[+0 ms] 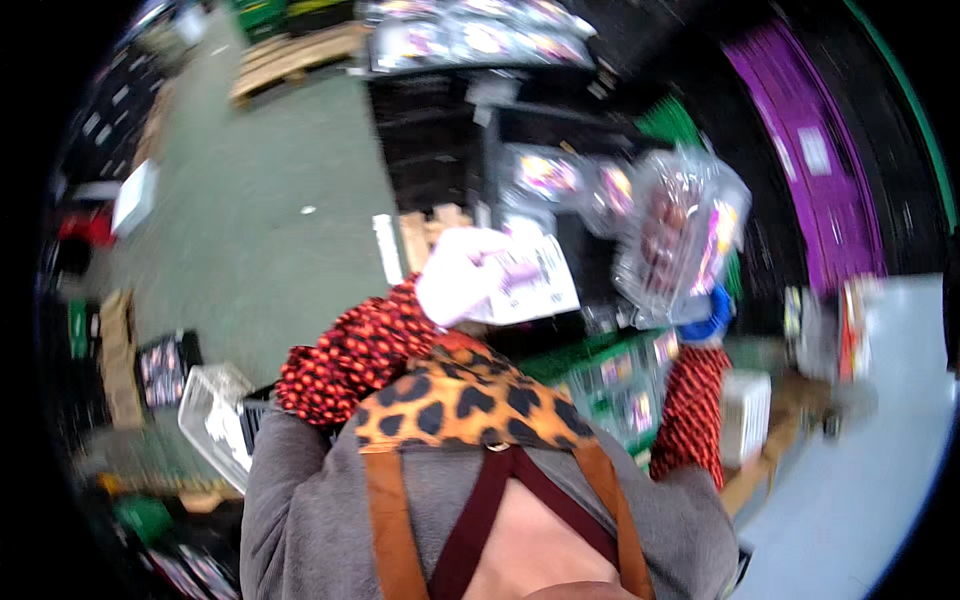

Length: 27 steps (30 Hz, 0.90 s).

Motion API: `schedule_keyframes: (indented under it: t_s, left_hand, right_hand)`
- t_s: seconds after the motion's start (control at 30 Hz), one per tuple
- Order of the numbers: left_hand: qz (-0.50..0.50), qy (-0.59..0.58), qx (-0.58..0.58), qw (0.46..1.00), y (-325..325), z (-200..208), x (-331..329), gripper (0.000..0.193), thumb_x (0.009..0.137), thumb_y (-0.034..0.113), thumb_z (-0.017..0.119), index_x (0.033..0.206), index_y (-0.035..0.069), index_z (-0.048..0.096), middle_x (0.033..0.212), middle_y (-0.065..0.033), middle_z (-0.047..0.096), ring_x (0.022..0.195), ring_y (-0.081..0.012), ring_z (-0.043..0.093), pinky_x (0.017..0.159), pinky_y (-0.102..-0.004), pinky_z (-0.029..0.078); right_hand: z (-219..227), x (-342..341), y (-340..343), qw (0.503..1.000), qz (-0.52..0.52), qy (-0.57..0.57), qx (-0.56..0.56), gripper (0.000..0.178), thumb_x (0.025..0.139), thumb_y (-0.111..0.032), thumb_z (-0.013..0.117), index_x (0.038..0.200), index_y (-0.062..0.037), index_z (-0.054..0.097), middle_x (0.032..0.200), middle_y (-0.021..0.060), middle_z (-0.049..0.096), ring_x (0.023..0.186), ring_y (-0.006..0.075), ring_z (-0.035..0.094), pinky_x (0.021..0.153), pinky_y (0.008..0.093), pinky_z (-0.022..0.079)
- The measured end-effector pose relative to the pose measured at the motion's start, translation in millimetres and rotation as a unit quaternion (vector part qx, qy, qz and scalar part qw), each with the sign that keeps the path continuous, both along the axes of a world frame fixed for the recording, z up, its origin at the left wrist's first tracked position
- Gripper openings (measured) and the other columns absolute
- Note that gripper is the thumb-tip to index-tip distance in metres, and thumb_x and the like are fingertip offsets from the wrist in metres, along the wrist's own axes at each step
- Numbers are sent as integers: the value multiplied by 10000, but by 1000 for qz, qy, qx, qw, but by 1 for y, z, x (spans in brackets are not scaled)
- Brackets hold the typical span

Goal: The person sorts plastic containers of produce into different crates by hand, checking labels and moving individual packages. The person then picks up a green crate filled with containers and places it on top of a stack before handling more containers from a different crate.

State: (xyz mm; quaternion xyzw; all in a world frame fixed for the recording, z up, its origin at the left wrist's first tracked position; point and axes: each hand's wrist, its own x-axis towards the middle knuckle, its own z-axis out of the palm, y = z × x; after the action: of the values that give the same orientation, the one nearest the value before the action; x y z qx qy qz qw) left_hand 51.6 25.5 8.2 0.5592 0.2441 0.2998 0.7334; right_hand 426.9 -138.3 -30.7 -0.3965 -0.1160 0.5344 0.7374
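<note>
Left hand (462,277) pinches blurred sheet (552,288) | right hand (706,324) mostly behind clear pack (662,235), grip unclear

Your right hand (712,312), three o'clock: mostly hidden behind clear packs (665,235); fingers unreadable. Your left hand (462,275), dial centre: glare-washed, finger outlines lost. White sheet (553,283) beside it: print smeared. Green crate (258,13), eleven o'clock: blurred, cut by top edge.

Grey-green floor (270,250) at left; wooden pallet (300,62) at far end; pale bluish surface (850,490) lower right.
</note>
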Motion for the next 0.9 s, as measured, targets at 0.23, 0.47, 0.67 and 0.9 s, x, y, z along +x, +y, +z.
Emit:
schedule_keyframes:
  t_s: [0.23, 0.47, 0.67, 0.9]
  left_hand:
    - [-191, -3, 6, 982, -22, 40, 20, 184, 808, 107, 652, 892, -56, 648, 788, -79, 663, 685, -90, 617, 631, -214, 486]
    - [-309, -36, -89, 946, -39, 44, 32, 180, 787, 116, 689, 861, -44, 654, 770, -65, 668, 667, -69, 621, 606, -192, 490]
    - [-277, -12, -120, 953, -59, 30, 57, 144, 759, 87, 704, 757, -48, 655, 708, -78, 659, 610, -86, 616, 558, -200, 485]
    - [-314, 86, -24, 945, -63, 23, 57, 386, 799, 253, 684, 523, 19, 551, 515, -23, 567, 466, -39, 518, 444, -202, 400]
  right_hand:
    - [13, -146, -41, 958, 39, 224, 173, 482, 853, -394, 460, 1224, -89, 489, 1093, 138, 564, 909, 309, 571, 801, 465, 482]
    - [0, -193, -74, 965, 40, 198, 164, 539, 845, -440, 450, 1260, -96, 441, 1162, 142, 514, 980, 344, 524, 820, 493, 468]
    - [-5, -221, -98, 986, 22, 124, 105, 591, 838, -480, 441, 1291, -102, 400, 1220, 145, 472, 1041, 374, 484, 835, 517, 456]
    - [-8, -190, -167, 978, -198, -33, -55, 653, 830, -526, 431, 1327, -109, 352, 1288, 149, 423, 1112, 409, 438, 854, 545, 442]
